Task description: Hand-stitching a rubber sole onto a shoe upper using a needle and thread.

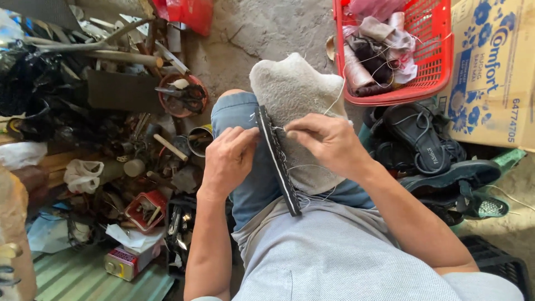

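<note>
A grey felt shoe piece (295, 95) lies over my knees, with a black sole strip (278, 161) running along its left edge. My left hand (228, 159) pinches the strip near its upper end. At the same spot, the fingers of my right hand (326, 139) are closed on a needle with white thread (336, 100) that trails up toward the basket. More loose thread loops lie below my right hand on the felt.
A red plastic basket (440, 67) with thread spools and cloth scraps stands at the back right. Black sandals (423, 142) are piled to the right beside a cardboard box (496, 72). Tools, cans and scrap clutter the floor on the left (139, 161).
</note>
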